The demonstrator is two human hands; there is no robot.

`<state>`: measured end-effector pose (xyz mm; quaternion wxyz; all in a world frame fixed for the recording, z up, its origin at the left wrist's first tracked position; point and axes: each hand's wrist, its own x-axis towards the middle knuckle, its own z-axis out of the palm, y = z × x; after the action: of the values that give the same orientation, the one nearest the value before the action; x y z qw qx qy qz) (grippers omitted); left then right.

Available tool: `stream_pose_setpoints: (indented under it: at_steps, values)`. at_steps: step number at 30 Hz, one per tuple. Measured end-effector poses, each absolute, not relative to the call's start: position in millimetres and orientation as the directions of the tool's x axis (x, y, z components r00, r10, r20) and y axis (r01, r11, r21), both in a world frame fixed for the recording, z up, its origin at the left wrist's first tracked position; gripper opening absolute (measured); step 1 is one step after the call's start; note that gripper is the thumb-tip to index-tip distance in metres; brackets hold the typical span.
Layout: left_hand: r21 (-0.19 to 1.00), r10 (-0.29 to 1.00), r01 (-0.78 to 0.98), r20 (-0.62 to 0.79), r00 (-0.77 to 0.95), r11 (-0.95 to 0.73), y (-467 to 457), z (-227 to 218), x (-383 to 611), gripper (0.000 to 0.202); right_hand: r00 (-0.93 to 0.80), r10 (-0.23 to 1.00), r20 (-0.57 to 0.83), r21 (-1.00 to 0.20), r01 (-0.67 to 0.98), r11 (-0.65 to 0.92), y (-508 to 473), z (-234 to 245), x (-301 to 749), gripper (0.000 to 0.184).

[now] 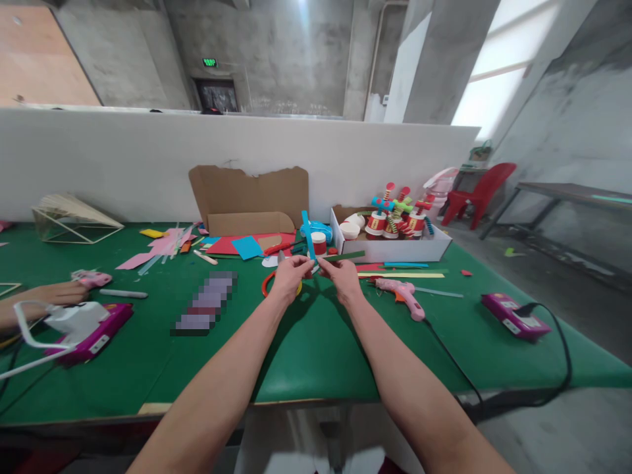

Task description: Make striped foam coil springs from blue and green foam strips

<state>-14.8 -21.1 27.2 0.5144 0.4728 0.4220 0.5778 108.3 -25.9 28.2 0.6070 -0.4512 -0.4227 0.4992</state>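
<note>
Over the green table (316, 368), both my hands meet with fingertips close together. My left hand (290, 275) is closed in a pinch at the lower end of a blue paper strip (309, 238), which stands up and leans slightly left. My right hand (342, 275) is also closed, pinching a dark green paper strip (351, 255) that points out to the right. The two strips seem to meet at the fingertips; whether they are joined I cannot tell. Under my left hand lie scissors with orange and yellow handles (265, 284), partly hidden. A red and white paper cup (318, 245) stands just behind.
At the right are a pink glue gun (405, 295) with its cord and a purple power strip (516, 317). A white box (395, 251) holds decorated cups (376, 225). Cardboard (249, 197) stands behind coloured paper (247, 247). Another person's hand (54, 296) is at the left.
</note>
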Motion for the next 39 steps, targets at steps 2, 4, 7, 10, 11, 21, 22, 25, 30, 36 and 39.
stream_pose_setpoints:
  at_steps: [2, 4, 7, 10, 11, 21, 22, 25, 30, 36, 39]
  values:
    - [0.975, 0.993, -0.193, 0.107, -0.040, -0.112, -20, 28, -16, 0.030, 0.192, 0.980, 0.050, -0.970, -0.223, 0.093, -24, 29, 112, 0.028]
    - [0.976, 0.993, -0.186, 0.106, -0.056, -0.115, -18, 28, -19, 0.029, 0.241, 0.970, 0.044, -0.970, -0.222, 0.099, -21, 30, 118, 0.029]
    - [0.976, 0.990, -0.174, 0.120, -0.069, -0.130, -15, 27, -25, 0.029, 0.288, 0.956, 0.063, -0.964, -0.230, 0.133, -16, 31, 126, 0.030]
    - [0.975, 0.989, -0.174, 0.126, -0.077, -0.138, -13, 26, -28, 0.029, 0.314, 0.942, 0.118, -0.946, -0.251, 0.202, -12, 31, 133, 0.030]
    - [0.975, 0.989, -0.176, 0.125, -0.077, -0.136, -13, 26, -29, 0.029, 0.324, 0.937, 0.133, -0.938, -0.264, 0.224, -10, 31, 136, 0.030]
    - [0.943, 0.998, -0.327, 0.048, -0.047, -0.061, -14, 32, -30, 0.035, 0.554, 0.828, 0.083, -0.857, -0.384, 0.344, 3, 25, 152, 0.027]
    - [0.937, 0.999, -0.344, 0.046, -0.028, -0.053, -15, 32, -29, 0.036, 0.482, 0.874, 0.061, -0.867, -0.409, 0.286, 1, 24, 147, 0.025]
    - [0.932, 0.998, -0.359, 0.055, 0.020, -0.044, -19, 34, -26, 0.036, 0.166, 0.986, -0.031, -0.876, -0.480, 0.054, -9, 20, 125, 0.019]
    - [0.949, 0.997, -0.312, 0.065, 0.044, -0.048, -23, 35, -20, 0.036, -0.101, 0.988, -0.115, -0.791, -0.592, -0.152, -23, 17, 102, 0.013]
    - [0.960, 0.997, -0.274, 0.064, 0.041, -0.050, -23, 34, -19, 0.036, -0.143, 0.982, -0.122, -0.756, -0.627, -0.185, -21, 17, 104, 0.012]
    - [0.962, 0.997, -0.266, 0.070, 0.016, -0.064, -23, 34, -18, 0.034, -0.161, 0.981, -0.108, -0.763, -0.619, -0.186, -21, 17, 104, 0.012]
